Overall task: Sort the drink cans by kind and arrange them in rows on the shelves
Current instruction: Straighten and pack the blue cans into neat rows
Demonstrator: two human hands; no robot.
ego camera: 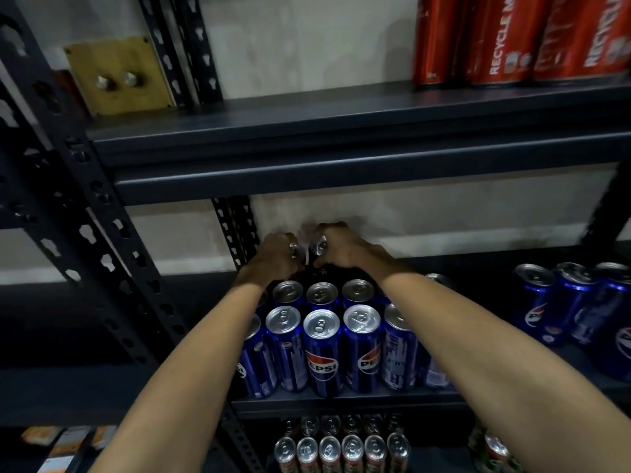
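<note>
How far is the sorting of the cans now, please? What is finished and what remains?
Done: blue Pepsi cans stand in neat rows on the middle shelf, red cans above, and more rows below. In hand: the left hand and right hand each grip a can at the back. Left: the loose blue cans at right.

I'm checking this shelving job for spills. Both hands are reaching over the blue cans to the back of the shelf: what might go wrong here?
1. The forearms pass just above the front blue cans; dropping them might topple that row off the shelf edge.
2. The left hand and right hand each grip a can in dim light, so they may be set down crooked.
</note>
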